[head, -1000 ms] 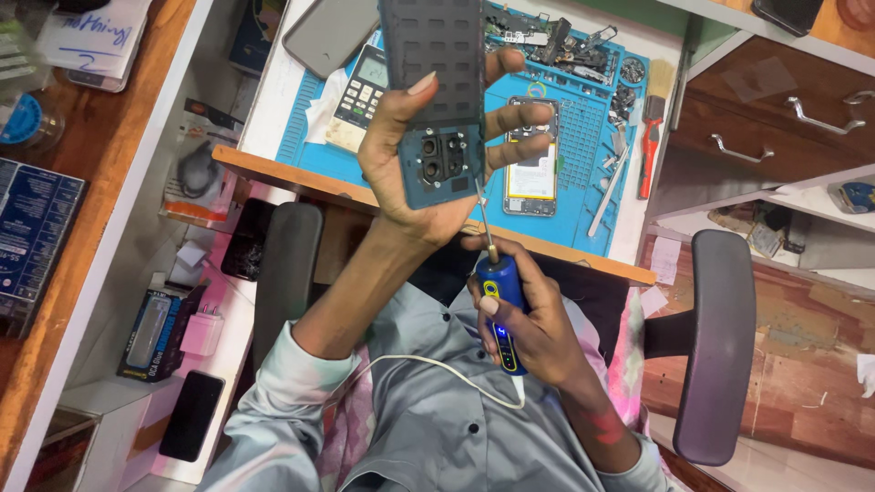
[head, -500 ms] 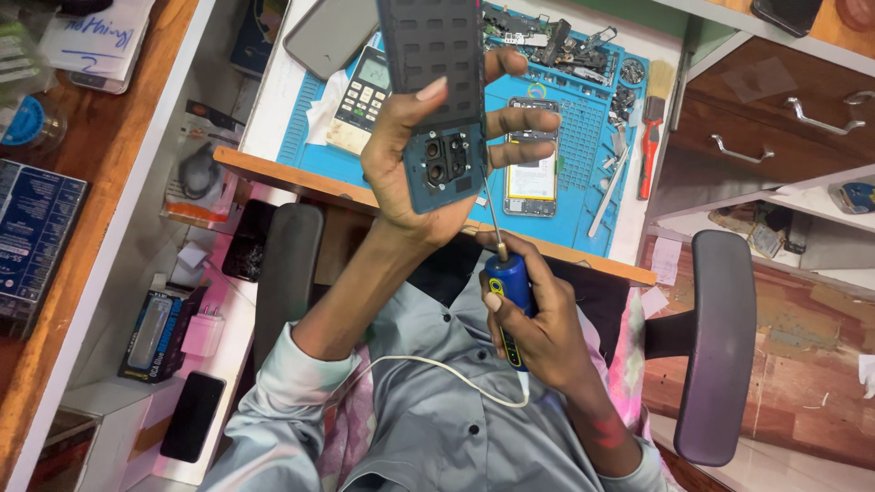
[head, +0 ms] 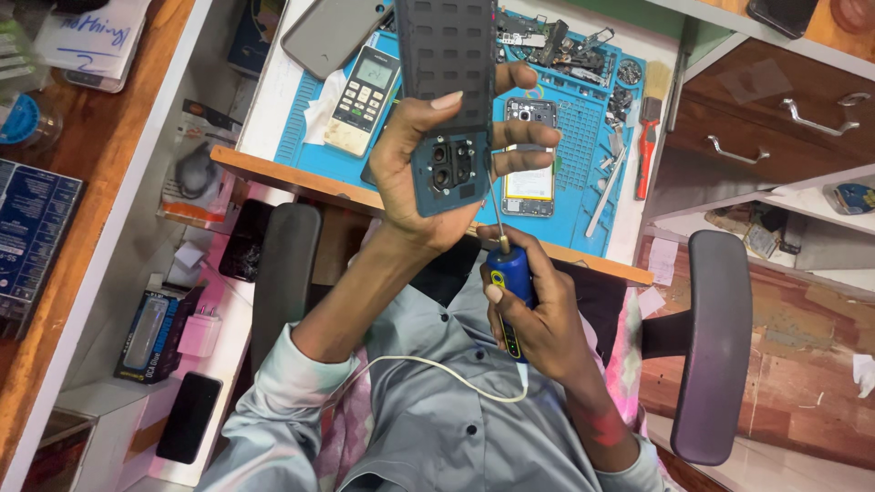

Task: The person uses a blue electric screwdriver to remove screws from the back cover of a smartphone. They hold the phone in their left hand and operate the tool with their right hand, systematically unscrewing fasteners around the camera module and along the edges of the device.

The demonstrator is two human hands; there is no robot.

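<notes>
We look down on a white tabletop [head: 273,91] with a wooden front edge, covered for the most part by a blue work mat [head: 583,137]. Held up above the mat's front edge, near the middle of the tabletop's front, is the phone frame [head: 447,55]: a long, dark grey panel with rows of small ridges on its inner face, and at its lower end a teal-blue block with a cluster of round camera openings. Our left hand [head: 410,173] grasps this lower end, thumb laid across the face of the panel and fingers wrapped behind its right edge, holding it upright and slightly tilted.

Our right hand [head: 538,319] is clenched round the blue-handled screwdriver [head: 510,282], whose handle bears a yellow strip. Its thin metal shaft rises toward the lower right corner of the phone frame; we cannot tell whether the tip touches it.

On the mat lie an opened phone [head: 530,155] with its pale battery showing, just right of the frame, and a white remote control [head: 363,98] toward the left edge. A red-handled tool [head: 643,155] rests by the mat's right edge, and loose small parts [head: 565,46] are scattered along the far edge. A white cable [head: 428,364] crosses the grey shirt.
</notes>
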